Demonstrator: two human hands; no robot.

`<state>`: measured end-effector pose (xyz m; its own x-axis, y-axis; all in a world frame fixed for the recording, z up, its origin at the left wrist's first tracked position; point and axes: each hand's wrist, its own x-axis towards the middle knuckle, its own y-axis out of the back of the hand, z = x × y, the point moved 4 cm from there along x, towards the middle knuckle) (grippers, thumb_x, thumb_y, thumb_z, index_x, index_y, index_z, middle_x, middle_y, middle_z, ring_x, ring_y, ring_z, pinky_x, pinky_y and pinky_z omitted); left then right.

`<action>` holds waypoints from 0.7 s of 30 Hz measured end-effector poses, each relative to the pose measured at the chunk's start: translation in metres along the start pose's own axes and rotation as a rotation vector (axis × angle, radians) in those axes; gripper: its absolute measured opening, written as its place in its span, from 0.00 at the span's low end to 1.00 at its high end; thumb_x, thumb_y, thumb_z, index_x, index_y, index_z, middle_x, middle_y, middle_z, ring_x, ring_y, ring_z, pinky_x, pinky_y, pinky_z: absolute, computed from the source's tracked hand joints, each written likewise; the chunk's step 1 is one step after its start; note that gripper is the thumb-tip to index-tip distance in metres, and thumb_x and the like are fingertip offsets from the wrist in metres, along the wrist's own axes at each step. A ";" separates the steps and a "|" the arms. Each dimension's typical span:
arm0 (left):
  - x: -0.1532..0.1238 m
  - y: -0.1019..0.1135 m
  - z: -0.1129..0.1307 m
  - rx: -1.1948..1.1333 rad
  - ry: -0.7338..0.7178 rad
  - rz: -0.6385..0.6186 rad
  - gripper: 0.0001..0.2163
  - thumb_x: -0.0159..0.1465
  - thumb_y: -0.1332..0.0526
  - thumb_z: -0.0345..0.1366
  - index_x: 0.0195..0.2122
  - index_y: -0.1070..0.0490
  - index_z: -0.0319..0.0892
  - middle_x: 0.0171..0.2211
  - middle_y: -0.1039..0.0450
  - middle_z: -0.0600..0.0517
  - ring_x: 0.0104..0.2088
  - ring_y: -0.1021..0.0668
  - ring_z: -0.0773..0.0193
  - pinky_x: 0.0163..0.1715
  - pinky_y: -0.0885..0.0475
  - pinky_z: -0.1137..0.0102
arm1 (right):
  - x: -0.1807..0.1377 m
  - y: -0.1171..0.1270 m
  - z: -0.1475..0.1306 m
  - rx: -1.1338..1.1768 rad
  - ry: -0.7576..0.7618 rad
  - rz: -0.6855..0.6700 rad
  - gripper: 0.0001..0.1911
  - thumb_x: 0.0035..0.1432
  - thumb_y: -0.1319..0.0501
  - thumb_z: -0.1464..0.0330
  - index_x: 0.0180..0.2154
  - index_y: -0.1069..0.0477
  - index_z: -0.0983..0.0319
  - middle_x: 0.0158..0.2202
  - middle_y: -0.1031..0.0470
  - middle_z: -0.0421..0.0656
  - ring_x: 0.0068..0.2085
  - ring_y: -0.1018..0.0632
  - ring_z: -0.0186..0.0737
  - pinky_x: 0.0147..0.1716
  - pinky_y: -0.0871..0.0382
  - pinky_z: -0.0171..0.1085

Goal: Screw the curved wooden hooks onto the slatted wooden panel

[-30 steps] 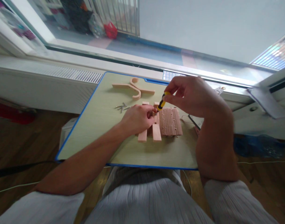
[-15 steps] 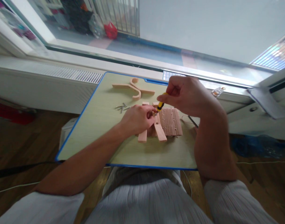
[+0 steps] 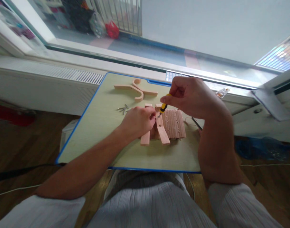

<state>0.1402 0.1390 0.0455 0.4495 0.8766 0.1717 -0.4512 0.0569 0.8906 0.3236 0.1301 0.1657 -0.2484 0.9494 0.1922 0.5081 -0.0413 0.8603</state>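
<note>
R hand fingers pinched tight round yellow-black screwdriver, tip down on wooden slat just below them. L hand fingers curled closed beside the tip; can't tell what they pinch. Ribbed panel touching slat, R side. Screws near, left of L fingers, on table.

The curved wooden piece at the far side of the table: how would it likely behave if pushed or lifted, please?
The curved wooden piece looks like rigid, thin cut wood, so it would probably stay stiff and feel light. It lies flat on the smooth table, so a push would likely slide it rather than roll or tip it.
</note>
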 end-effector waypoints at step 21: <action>-0.002 0.002 0.001 0.069 0.042 -0.001 0.07 0.68 0.31 0.40 0.41 0.12 0.47 0.33 0.13 0.46 0.33 0.15 0.51 0.37 0.23 0.60 | -0.002 0.001 -0.001 0.014 0.019 0.009 0.07 0.60 0.27 0.63 0.35 0.22 0.58 0.31 0.19 0.40 0.32 0.23 0.40 0.34 0.35 0.43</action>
<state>0.1393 0.1370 0.0470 0.4170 0.8957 0.1540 -0.3959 0.0265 0.9179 0.3234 0.1282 0.1665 -0.2593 0.9428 0.2093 0.5220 -0.0456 0.8517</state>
